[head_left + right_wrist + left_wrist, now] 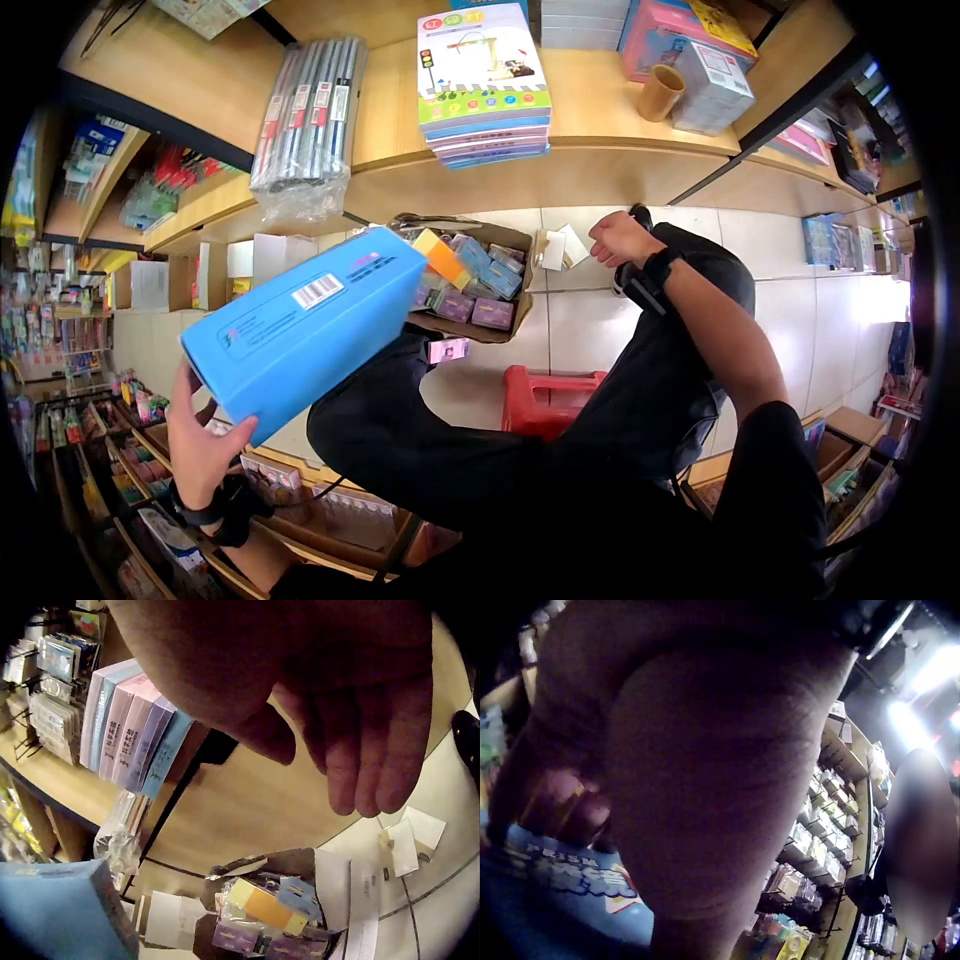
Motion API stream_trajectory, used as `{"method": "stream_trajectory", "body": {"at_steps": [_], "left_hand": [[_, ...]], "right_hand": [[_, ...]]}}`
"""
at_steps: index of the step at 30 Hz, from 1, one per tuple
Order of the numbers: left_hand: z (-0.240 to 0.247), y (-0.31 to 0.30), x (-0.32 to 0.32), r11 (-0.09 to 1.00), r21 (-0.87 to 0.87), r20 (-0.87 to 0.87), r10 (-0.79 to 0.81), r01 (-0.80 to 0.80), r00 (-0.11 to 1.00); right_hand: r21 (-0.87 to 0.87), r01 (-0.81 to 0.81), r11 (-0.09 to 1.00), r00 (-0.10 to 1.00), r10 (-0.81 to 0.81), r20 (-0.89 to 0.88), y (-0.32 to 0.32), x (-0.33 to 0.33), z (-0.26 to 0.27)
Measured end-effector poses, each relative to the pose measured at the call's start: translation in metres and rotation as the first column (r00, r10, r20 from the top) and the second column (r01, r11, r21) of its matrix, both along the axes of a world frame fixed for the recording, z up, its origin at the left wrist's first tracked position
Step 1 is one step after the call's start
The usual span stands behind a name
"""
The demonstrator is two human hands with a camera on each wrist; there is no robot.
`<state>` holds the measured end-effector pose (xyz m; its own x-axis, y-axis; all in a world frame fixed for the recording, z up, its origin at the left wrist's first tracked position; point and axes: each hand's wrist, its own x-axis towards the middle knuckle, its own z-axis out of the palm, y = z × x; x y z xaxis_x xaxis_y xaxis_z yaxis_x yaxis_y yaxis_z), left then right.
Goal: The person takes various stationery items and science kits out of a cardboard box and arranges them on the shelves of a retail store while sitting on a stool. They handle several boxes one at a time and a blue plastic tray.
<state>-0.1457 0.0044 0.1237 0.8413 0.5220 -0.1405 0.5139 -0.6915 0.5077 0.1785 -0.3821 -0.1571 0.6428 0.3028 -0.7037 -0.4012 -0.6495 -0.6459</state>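
My left hand (203, 450) grips a large blue box (300, 335) by its near left end, thumb on the near side. A barcode label and dark print show on the face turned up. In the left wrist view the wrist and palm fill much of the picture, with fingers (566, 799) over the box's printed side. My right hand (626, 240) is held out above the floor with nothing in it, its fingers (367, 757) relaxed and slightly bent. Between the two hands stands an open cardboard carton (525, 290) with several small purple and blue packets (492, 312).
A red stool (530, 400) stands between the person's legs. On the shelf ahead lie a stack of boxed sets (485, 90), plastic-wrapped packs (310, 120) and a wooden cup (660, 93). Pale cards (565, 248) lie on the tiles. Shelves with goods (100, 480) line the left side.
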Motion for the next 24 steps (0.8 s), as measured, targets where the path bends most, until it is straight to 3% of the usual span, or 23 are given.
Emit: {"method": "stream_trajectory", "body": {"at_steps": [2, 6, 8, 10, 12, 15, 16, 18, 24], "left_hand": [[0.002, 0.004, -0.011, 1.0, 0.01, -0.017, 0.012, -0.012, 1.0], [-0.039, 0.005, -0.017, 0.996, -0.083, -0.003, 0.034, -0.034, 0.999], [-0.064, -0.005, -0.014, 0.993, 0.064, 0.04, -0.106, 0.103, 0.994], [-0.078, -0.023, -0.003, 0.988, 0.027, 0.073, -0.15, 0.149, 0.986], [-0.088, -0.033, 0.001, 0.909, 0.266, 0.07, -0.35, 0.321, 0.934], [-0.09, -0.045, 0.003, 0.764, 0.379, -0.011, -0.561, 0.523, 0.828], [-0.094, -0.046, 0.001, 0.763, 0.381, -0.012, -0.56, 0.522, 0.828], [-0.101, -0.049, -0.003, 0.656, 0.448, -0.046, -0.662, 0.608, 0.748], [-0.126, -0.055, -0.016, 0.56, 0.564, 0.026, -0.746, 0.606, 0.666]], "right_hand": [[-0.001, -0.019, 1.0, 1.0, 0.019, -0.001, 0.002, -0.001, -0.004], [-0.035, -0.039, 0.999, 0.999, 0.039, 0.018, 0.01, -0.004, -0.003], [-0.042, -0.057, 0.997, 0.998, 0.058, 0.03, 0.007, -0.004, -0.008], [-0.052, -0.076, 0.996, 0.996, 0.078, 0.043, 0.001, -0.006, -0.01], [-0.027, -0.1, 0.995, 0.991, 0.102, 0.089, -0.001, -0.009, -0.009], [-0.031, -0.085, 0.996, 0.994, 0.087, 0.062, -0.005, -0.006, -0.016], [-0.049, -0.081, 0.996, 0.994, 0.084, 0.066, -0.005, -0.007, -0.016], [-0.052, -0.093, 0.994, 0.995, 0.095, 0.041, -0.003, -0.006, -0.016], [-0.074, -0.126, 0.989, 0.99, 0.13, 0.06, 0.002, -0.008, -0.02]]}}
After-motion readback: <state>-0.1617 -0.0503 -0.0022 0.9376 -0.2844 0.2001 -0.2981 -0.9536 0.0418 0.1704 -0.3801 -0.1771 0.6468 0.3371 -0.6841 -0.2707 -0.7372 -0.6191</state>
